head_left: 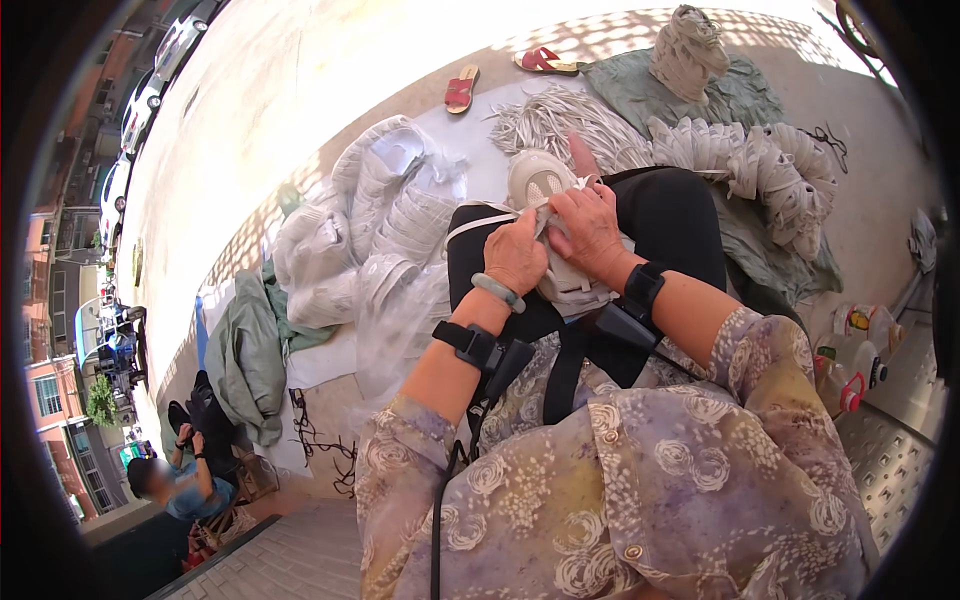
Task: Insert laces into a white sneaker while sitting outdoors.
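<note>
A pale beige and white sneaker (540,182) rests on my black-trousered lap, its rounded toe pointing away from me. Fingers of my left hand (517,256) are pinched together at the shoe's lacing, where a white shoelace (478,224) trails off to the left over my knee. My right hand (588,226) grips the opposite edge of the lacing, thumb and fingers closed close to the left fingertips. Exactly what lies between the fingertips is partly hidden. Beyond the toe spreads a heap of loose off-white laces (565,122), beside my bare foot (582,155).
Nested white shoes (410,210), partly under clear plastic, lie at left. A curved row of beige shoes (770,170) and an upright stack (690,55) stand right on green cloth (745,85). Red slippers (461,90) lie far off; another person (195,490) sits lower left.
</note>
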Demonstrator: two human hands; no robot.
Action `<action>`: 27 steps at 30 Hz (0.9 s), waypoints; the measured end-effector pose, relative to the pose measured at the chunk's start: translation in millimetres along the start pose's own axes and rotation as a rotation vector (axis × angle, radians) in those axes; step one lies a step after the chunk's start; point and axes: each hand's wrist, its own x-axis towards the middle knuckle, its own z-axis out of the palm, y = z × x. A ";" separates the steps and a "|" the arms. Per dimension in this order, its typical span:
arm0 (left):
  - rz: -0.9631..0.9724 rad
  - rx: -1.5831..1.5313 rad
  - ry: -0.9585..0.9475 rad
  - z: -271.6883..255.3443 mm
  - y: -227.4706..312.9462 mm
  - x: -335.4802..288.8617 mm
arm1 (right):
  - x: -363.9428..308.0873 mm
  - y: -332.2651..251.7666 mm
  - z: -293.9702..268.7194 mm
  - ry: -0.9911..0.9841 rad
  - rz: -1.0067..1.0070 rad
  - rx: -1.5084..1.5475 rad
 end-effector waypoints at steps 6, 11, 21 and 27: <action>0.067 -0.053 0.010 0.7 -1.2 5.6 | 2.1 9.1 2.2 -0.011 0.008 0.026; 0.073 -0.040 -0.005 -2.1 3.6 7.3 | 1.7 11.9 0.5 -0.020 0.025 0.047; 0.037 -0.346 -0.148 -11.2 -28.3 18.6 | 8.7 -2.2 -6.4 -0.006 -0.087 -0.138; -0.030 -0.492 -0.251 -17.5 -22.1 17.8 | 19.1 -18.8 -15.1 -0.249 -0.294 -0.535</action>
